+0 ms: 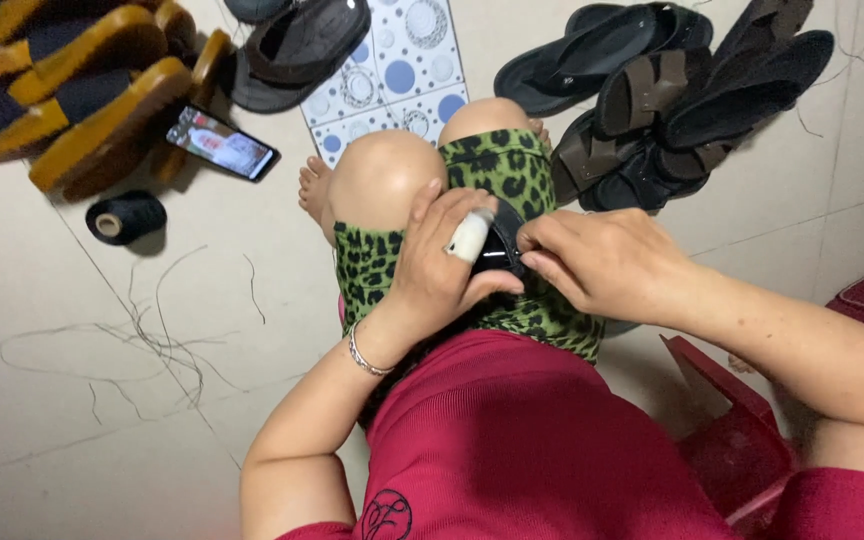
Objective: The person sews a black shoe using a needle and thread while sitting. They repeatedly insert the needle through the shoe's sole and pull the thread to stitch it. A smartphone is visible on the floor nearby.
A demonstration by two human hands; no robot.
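Open floor (72,420) lies to your left, crossed only by loose threads (152,340). Farther left, a black thread spool (126,217), a phone (223,143) and stacked yellow-edged soles (82,90) block the way. Ahead right, a heap of dark sandals (672,90) bars passage; a red stool (742,430) crowds your right.

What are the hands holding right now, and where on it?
A black sandal piece on the lap: left hand grips its left edge, right hand pinches its right edge.
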